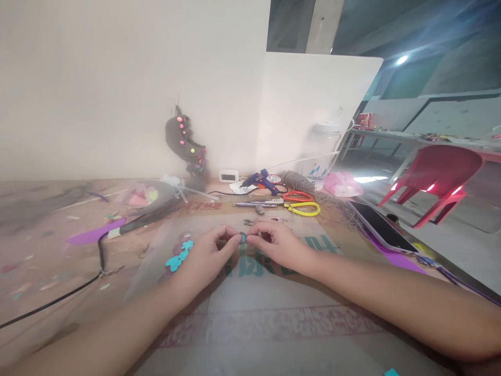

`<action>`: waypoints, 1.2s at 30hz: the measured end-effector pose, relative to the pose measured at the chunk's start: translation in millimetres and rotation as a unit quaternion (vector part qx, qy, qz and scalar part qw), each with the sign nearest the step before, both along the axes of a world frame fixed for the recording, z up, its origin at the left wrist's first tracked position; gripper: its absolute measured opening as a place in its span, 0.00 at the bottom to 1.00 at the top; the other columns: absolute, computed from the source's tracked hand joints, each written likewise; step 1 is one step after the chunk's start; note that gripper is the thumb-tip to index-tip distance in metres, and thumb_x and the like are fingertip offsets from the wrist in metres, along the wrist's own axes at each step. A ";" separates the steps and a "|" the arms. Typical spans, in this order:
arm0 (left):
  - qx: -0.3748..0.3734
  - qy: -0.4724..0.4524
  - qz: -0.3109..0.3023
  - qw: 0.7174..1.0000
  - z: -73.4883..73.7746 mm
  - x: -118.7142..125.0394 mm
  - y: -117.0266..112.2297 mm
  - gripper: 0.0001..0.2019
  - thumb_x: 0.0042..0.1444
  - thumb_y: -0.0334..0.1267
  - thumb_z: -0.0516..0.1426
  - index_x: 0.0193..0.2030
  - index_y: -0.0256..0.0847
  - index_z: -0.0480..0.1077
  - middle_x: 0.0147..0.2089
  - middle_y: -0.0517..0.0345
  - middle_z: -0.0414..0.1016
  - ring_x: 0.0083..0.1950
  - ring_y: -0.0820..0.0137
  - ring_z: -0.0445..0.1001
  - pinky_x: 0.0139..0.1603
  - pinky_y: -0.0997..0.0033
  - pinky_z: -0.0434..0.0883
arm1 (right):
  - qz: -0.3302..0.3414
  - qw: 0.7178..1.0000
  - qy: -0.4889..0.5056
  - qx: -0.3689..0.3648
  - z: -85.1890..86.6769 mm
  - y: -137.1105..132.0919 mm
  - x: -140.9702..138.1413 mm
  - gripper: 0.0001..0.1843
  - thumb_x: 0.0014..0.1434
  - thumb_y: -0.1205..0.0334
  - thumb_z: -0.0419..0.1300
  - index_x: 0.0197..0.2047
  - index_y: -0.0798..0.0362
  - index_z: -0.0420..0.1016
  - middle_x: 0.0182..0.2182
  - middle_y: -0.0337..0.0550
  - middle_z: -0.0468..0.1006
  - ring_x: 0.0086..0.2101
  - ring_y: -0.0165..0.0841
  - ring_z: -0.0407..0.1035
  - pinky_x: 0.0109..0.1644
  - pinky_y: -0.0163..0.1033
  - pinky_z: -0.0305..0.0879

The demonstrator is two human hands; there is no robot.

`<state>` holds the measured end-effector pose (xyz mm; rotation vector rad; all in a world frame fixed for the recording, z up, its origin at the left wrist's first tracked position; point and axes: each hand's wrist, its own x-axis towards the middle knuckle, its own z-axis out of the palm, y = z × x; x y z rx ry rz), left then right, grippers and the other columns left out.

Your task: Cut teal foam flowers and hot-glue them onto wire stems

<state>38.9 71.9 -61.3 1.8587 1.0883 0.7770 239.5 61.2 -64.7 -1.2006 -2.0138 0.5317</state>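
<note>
My left hand [209, 250] and my right hand [274, 243] meet over the middle of the table, fingertips pinched together on a small teal piece [242, 238] held between them. Both hands are closed around it, just above a plastic sheet [250, 308] laid on the table. A row of teal cut-out shapes [179, 256] lies just left of my left hand. Behind my right hand lie yellow-handled scissors [303, 209] and orange-handled scissors [295, 196].
A blue glue gun [260, 180], a ball of twine [299, 183], a clear jar [324, 151] and a pink bag [342, 184] stand at the back. A phone [381, 225] lies at right. A black cable [78, 287] crosses the left. A dark decorated ornament [183, 141] leans on the wall; a red chair [438, 175] stands beyond.
</note>
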 end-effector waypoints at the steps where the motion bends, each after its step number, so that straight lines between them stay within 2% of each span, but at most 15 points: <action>1: 0.011 -0.004 -0.004 1.000 -1.0 -0.4 0.3 0.16 0.64 0.51 0.51 0.32 0.42 0.67 0.27 0.62 0.72 0.31 0.69 0.70 0.34 0.72 0.66 | -0.001 1.000 -0.002 -0.002 0.1 0.1 -0.1 0.09 0.63 0.65 0.61 0.30 0.55 0.75 0.25 0.34 0.66 0.26 0.27 0.58 0.31 0.34 0.54; 5: 0.040 -0.016 -0.019 0.999 -3.1 -0.4 2.2 0.18 0.65 0.53 0.50 0.33 0.42 0.69 0.31 0.60 0.72 0.36 0.67 0.70 0.36 0.72 0.66 | -0.007 1.000 -0.005 -0.017 1.2 0.0 0.1 0.09 0.63 0.64 0.60 0.31 0.54 0.75 0.25 0.35 0.67 0.26 0.28 0.58 0.31 0.34 0.54; 7: 0.020 -0.017 -0.019 0.999 -2.3 0.6 2.2 0.17 0.64 0.52 0.52 0.35 0.41 0.70 0.30 0.61 0.72 0.34 0.67 0.70 0.36 0.72 0.66 | -0.004 1.000 -0.005 -0.017 1.5 0.3 1.0 0.10 0.64 0.63 0.59 0.30 0.54 0.74 0.26 0.36 0.67 0.27 0.29 0.60 0.32 0.35 0.55; 10: -0.008 -0.021 -0.010 1.000 -0.7 2.2 1.0 0.14 0.63 0.50 0.53 0.34 0.41 0.69 0.26 0.63 0.70 0.30 0.69 0.68 0.33 0.72 0.65 | 0.016 1.000 -0.011 0.002 2.2 1.1 2.8 0.17 0.68 0.58 0.54 0.28 0.54 0.71 0.26 0.37 0.67 0.30 0.31 0.62 0.35 0.36 0.57; 12: -0.011 -0.030 -0.005 0.999 -0.6 2.7 0.2 0.14 0.63 0.50 0.53 0.33 0.42 0.67 0.25 0.64 0.69 0.29 0.70 0.68 0.32 0.73 0.64 | 0.020 1.000 -0.006 0.003 3.1 1.5 3.7 0.20 0.70 0.55 0.50 0.29 0.54 0.71 0.27 0.39 0.69 0.31 0.32 0.64 0.36 0.37 0.58; 16: -0.005 -0.034 -0.009 0.999 -1.1 2.4 0.2 0.14 0.63 0.48 0.53 0.31 0.41 0.67 0.26 0.64 0.69 0.30 0.70 0.68 0.33 0.73 0.65 | -0.011 0.999 0.021 -0.029 4.5 1.4 3.1 0.11 0.65 0.57 0.57 0.38 0.54 0.76 0.31 0.41 0.75 0.31 0.31 0.64 0.34 0.36 0.59; 20: 0.020 -0.016 -0.025 0.999 0.0 1.8 1.1 0.13 0.62 0.47 0.54 0.31 0.41 0.68 0.27 0.63 0.70 0.31 0.70 0.68 0.35 0.72 0.65 | -0.008 1.000 0.010 -0.020 4.5 1.0 2.1 0.07 0.61 0.61 0.61 0.33 0.54 0.76 0.28 0.38 0.73 0.27 0.29 0.60 0.31 0.34 0.57; 26: 0.018 -0.020 -0.029 0.999 -0.1 0.6 1.0 0.19 0.65 0.50 0.49 0.30 0.41 0.69 0.28 0.61 0.70 0.31 0.69 0.67 0.34 0.71 0.64 | -0.010 0.999 0.008 -0.031 4.0 1.3 2.2 0.08 0.62 0.62 0.59 0.32 0.54 0.74 0.25 0.36 0.69 0.25 0.28 0.58 0.30 0.34 0.56; 30: 0.012 -0.020 -0.016 1.000 1.0 0.7 0.0 0.14 0.62 0.49 0.54 0.38 0.42 0.73 0.32 0.60 0.74 0.34 0.68 0.70 0.36 0.71 0.65 | -0.011 0.999 0.011 -0.035 3.5 1.4 2.2 0.08 0.62 0.61 0.59 0.31 0.54 0.74 0.25 0.36 0.70 0.26 0.28 0.59 0.30 0.34 0.57; 33: 0.017 -0.014 -0.023 0.999 1.8 1.3 -0.2 0.12 0.61 0.47 0.55 0.35 0.42 0.72 0.31 0.60 0.74 0.34 0.68 0.70 0.36 0.71 0.65 | -0.004 1.000 0.011 -0.029 4.4 0.9 3.0 0.13 0.64 0.58 0.57 0.30 0.54 0.74 0.27 0.38 0.72 0.29 0.30 0.64 0.33 0.35 0.60; 36: 0.001 -0.013 -0.013 1.000 2.1 1.6 -0.4 0.12 0.61 0.47 0.55 0.33 0.42 0.70 0.28 0.62 0.73 0.31 0.69 0.70 0.34 0.71 0.65 | -0.003 0.999 0.040 -0.035 6.1 0.6 4.1 0.17 0.68 0.55 0.51 0.35 0.54 0.76 0.29 0.39 0.74 0.32 0.31 0.67 0.36 0.36 0.61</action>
